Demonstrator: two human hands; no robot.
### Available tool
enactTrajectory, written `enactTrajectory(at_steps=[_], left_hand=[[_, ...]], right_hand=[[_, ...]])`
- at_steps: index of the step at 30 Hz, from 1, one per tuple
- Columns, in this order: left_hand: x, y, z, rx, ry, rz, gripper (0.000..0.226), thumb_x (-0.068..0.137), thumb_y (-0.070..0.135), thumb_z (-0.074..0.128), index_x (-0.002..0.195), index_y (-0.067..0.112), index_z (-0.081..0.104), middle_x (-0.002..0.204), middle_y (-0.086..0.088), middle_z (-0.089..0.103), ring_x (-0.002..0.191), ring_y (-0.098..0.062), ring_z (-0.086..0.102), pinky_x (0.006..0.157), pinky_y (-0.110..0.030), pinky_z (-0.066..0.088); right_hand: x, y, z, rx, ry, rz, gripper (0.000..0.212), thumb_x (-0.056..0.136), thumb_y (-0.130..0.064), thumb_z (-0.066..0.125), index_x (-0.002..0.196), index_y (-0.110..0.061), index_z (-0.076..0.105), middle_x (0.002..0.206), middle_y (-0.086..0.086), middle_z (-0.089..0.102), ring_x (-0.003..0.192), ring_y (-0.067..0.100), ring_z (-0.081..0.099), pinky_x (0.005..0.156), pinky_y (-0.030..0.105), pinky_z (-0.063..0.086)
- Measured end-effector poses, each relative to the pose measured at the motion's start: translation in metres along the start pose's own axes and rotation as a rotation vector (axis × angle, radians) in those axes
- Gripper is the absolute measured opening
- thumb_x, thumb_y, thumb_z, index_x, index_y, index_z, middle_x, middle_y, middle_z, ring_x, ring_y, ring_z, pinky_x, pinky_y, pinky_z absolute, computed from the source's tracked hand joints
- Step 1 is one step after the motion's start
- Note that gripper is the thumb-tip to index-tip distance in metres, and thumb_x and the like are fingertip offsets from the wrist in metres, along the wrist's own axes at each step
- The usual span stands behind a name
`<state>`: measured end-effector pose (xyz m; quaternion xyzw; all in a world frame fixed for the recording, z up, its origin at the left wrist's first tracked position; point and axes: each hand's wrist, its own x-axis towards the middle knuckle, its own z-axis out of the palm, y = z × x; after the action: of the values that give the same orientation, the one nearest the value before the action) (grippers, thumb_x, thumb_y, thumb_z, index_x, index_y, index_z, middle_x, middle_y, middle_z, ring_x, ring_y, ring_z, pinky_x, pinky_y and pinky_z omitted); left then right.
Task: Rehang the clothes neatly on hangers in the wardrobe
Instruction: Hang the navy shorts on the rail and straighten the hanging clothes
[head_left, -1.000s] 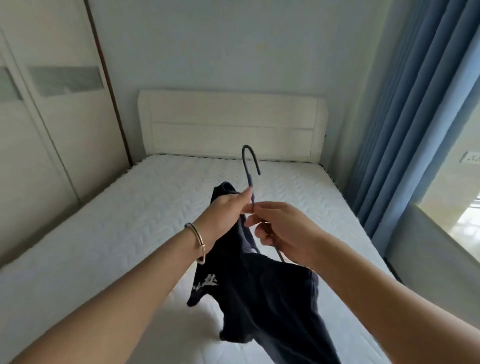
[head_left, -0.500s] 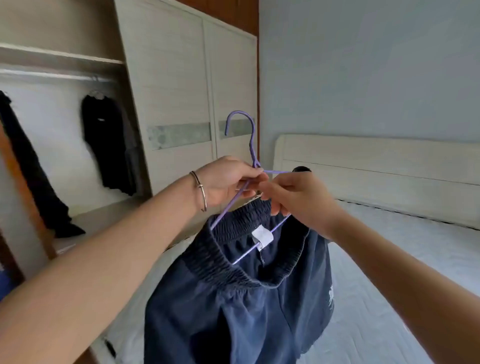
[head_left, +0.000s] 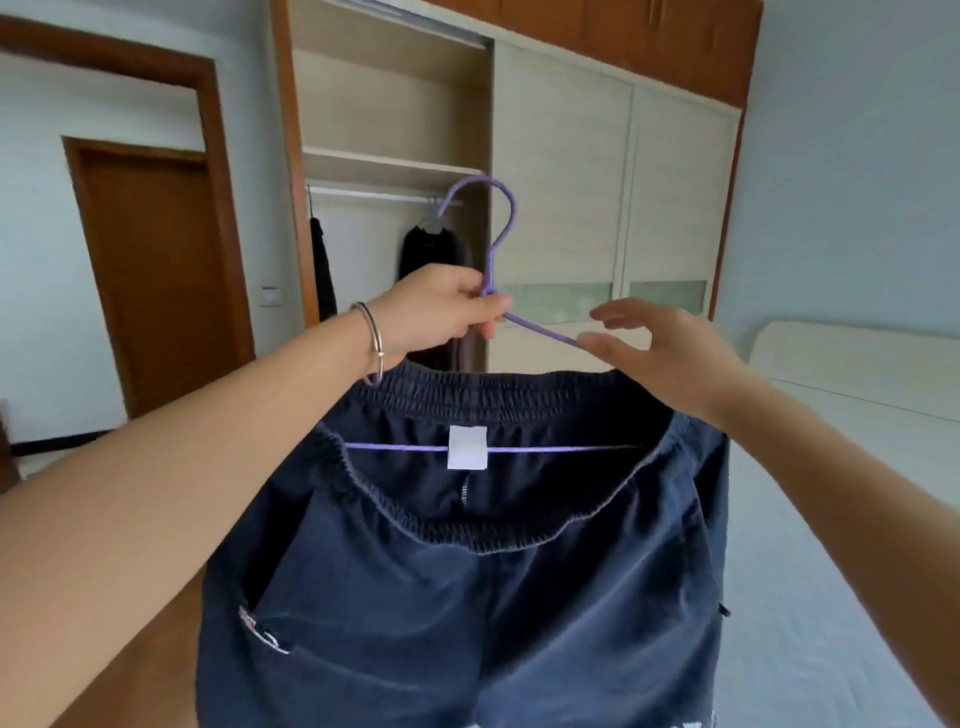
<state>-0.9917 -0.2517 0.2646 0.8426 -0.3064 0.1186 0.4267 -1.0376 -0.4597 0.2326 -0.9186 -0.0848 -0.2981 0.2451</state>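
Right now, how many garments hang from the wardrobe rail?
2: one garment at the rail's left end, a second garment near its right end. More may hide behind the door.

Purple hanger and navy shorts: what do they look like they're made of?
The purple hanger: a thin, evenly round rod with a matte purple surface, so probably coated metal wire; solid plastic can't be ruled out. The navy shorts: soft matte cloth, likely cotton or a blend, slightly faded. It drapes and creases, and the waistband is gathered like elastic.
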Motion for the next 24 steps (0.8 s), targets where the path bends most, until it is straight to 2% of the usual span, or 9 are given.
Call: enactTrajectory(at_steps=[4,6,8,9,12,15,18,20,24], left_hand=[[0.001,-0.057,-0.075,0.039,0.090,-0.017,0.032,0.091,0.027,0.053,0.060,0.019,0.057,0.064,0.009,0.058,0.038,0.006,0.043,0.050,-0.010,0.035],[0.003,-0.084,-0.107,0.078,0.122,-0.037,0.031,0.090,0.029,0.054,0.062,0.017,0.059,0.067,0.009,0.060,0.058,0.008,0.056,0.066,-0.014,0.045],[0.006,-0.107,-0.135,0.110,0.144,-0.058,0.031,0.090,0.031,0.054,0.063,0.018,0.059,0.071,0.010,0.063,0.082,-0.012,0.059,0.081,-0.026,0.046],[0.007,-0.117,-0.147,0.118,0.147,-0.069,0.031,0.090,0.031,0.053,0.062,0.019,0.058,0.069,0.011,0.064,0.082,-0.019,0.053,0.077,-0.026,0.044],[0.011,-0.148,-0.174,0.161,0.129,-0.078,0.033,0.090,0.032,0.053,0.059,0.021,0.056,0.078,-0.002,0.067,0.083,-0.019,0.048,0.073,-0.029,0.040],[0.021,-0.176,-0.194,0.213,0.145,-0.071,0.034,0.091,0.031,0.053,0.058,0.024,0.054,0.092,-0.012,0.069,0.082,-0.017,0.055,0.072,-0.019,0.043],[0.035,-0.206,-0.208,0.224,0.185,-0.086,0.033,0.091,0.029,0.052,0.059,0.022,0.054,0.092,-0.010,0.068,0.090,-0.016,0.060,0.077,-0.013,0.042],[0.048,-0.230,-0.214,0.208,0.206,-0.107,0.033,0.091,0.028,0.052,0.060,0.018,0.056,0.084,-0.007,0.067,0.086,-0.017,0.058,0.081,-0.025,0.045],[0.086,-0.280,-0.221,0.183,0.252,-0.134,0.032,0.091,0.025,0.051,0.063,0.011,0.057,0.066,0.006,0.056,0.055,0.004,0.054,0.068,-0.021,0.039]], right_hand=[[0.042,-0.022,0.055,0.035,-0.113,0.034,0.036,0.084,-0.048,0.057,0.107,-0.021,0.066,0.108,0.003,0.068,0.103,0.023,0.061,0.086,0.030,0.044],[0.062,-0.041,0.086,0.062,-0.141,-0.009,0.036,0.089,-0.043,0.051,0.091,-0.013,0.069,0.086,0.010,0.069,0.085,0.026,0.062,0.075,0.025,0.046],[0.081,-0.061,0.116,0.099,-0.097,-0.033,0.043,0.093,-0.040,0.045,0.067,-0.009,0.059,0.060,0.007,0.053,0.061,0.023,0.048,0.052,0.012,0.033],[0.090,-0.070,0.130,0.112,-0.060,-0.033,0.046,0.094,-0.038,0.043,0.060,-0.008,0.050,0.054,0.004,0.043,0.055,0.019,0.040,0.047,0.013,0.030],[0.120,-0.095,0.169,0.125,0.054,-0.031,0.052,0.095,-0.036,0.043,0.050,-0.012,0.033,0.049,0.003,0.034,0.050,0.017,0.033,0.045,0.015,0.029],[0.154,-0.114,0.204,0.193,0.054,0.010,0.052,0.095,-0.037,0.043,0.054,-0.007,0.033,0.053,0.008,0.033,0.054,0.021,0.031,0.049,0.027,0.026],[0.186,-0.121,0.232,0.161,-0.068,0.023,0.059,0.095,-0.040,0.041,0.080,0.014,0.056,0.068,0.022,0.053,0.068,0.032,0.049,0.058,0.031,0.032],[0.204,-0.123,0.249,0.140,-0.139,-0.051,0.060,0.094,-0.047,0.038,0.099,0.007,0.063,0.088,0.022,0.066,0.086,0.033,0.059,0.070,0.032,0.040],[0.242,-0.141,0.294,0.149,-0.258,-0.297,0.038,0.085,-0.054,0.047,0.094,-0.021,0.064,0.080,0.000,0.064,0.077,0.016,0.056,0.071,0.029,0.042]])
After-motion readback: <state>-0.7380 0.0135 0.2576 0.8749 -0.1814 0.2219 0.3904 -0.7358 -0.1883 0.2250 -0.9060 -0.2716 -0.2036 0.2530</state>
